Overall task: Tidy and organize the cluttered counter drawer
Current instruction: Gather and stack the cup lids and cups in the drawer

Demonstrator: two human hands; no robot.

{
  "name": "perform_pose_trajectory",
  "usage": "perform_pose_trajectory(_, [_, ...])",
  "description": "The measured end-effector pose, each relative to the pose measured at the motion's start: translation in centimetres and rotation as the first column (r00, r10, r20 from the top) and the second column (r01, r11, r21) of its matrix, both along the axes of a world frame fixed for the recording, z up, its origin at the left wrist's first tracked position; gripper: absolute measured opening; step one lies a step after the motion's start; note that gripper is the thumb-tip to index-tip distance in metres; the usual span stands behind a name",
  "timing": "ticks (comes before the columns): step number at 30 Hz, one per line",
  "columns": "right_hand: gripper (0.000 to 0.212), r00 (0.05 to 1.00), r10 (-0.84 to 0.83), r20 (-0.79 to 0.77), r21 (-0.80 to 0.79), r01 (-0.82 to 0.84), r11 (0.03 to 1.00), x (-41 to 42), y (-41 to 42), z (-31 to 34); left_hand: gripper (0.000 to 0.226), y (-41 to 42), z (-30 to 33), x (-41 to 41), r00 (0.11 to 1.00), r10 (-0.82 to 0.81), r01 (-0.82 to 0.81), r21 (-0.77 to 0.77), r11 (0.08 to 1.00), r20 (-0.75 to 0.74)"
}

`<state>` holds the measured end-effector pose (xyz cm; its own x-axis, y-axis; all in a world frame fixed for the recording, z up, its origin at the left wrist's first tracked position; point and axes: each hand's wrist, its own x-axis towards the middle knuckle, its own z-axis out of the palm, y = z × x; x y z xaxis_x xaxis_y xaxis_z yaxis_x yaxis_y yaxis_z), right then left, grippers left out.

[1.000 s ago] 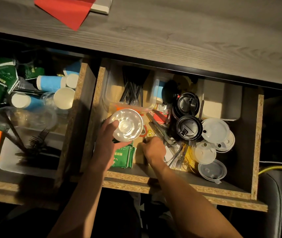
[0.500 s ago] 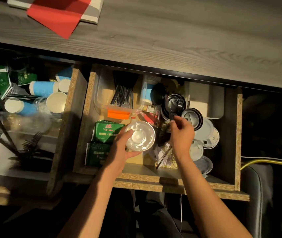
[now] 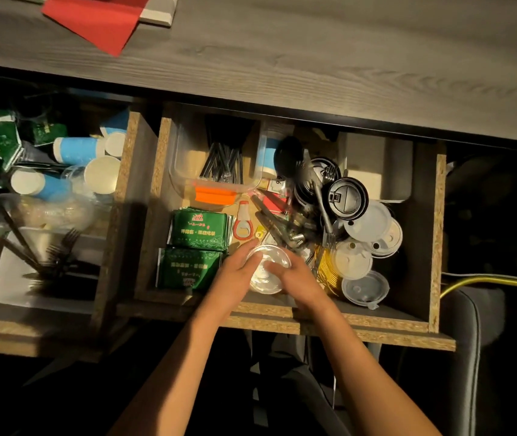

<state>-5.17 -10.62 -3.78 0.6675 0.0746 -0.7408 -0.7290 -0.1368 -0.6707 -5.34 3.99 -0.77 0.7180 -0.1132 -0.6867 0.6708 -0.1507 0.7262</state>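
The open wooden drawer (image 3: 438, 247) holds mixed clutter. At its front middle, both hands hold a clear plastic cup (image 3: 266, 272): my left hand (image 3: 235, 275) grips its left side and my right hand (image 3: 295, 278) its right side. Two green packets (image 3: 199, 229) lie left of the cup. Behind it are a bottle-shaped opener (image 3: 243, 224), loose metal cutlery (image 3: 285, 228), black lids (image 3: 346, 198), white and clear lids (image 3: 368, 228), and a clear tub of dark cutlery (image 3: 184, 171) with an orange piece (image 3: 216, 195) at its front.
A second open drawer (image 3: 110, 240) on the left holds blue paper cups (image 3: 76, 151), green packets, and black forks in a tray (image 3: 46, 259). Grey countertop (image 3: 313, 58) above carries red paper (image 3: 96, 20). A yellow cable (image 3: 486, 280) and a dark chair (image 3: 471, 357) sit right.
My right hand left the lids at the drawer's right and came to the clear cup. My left hand brought the cup down to the drawer's front, so both hands hold it now.
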Motion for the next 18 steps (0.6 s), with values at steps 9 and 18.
perform_pose_trajectory(9, [0.038, 0.995, 0.058, -0.08, -0.105, -0.067, 0.992, 0.0, 2.7, -1.2, 0.036, 2.9, 1.2, 0.8, 0.973, 0.12, -0.166, 0.238, 0.957, 0.199])
perform_pose_trajectory(18, [0.038, 0.982, 0.174, -0.075, -0.255, -0.187, 0.949, 0.7, 3.2, -1.7, 0.037, 4.2, 0.5, 0.5, 0.979, 0.203, -0.197, 0.229, 0.953, -0.002])
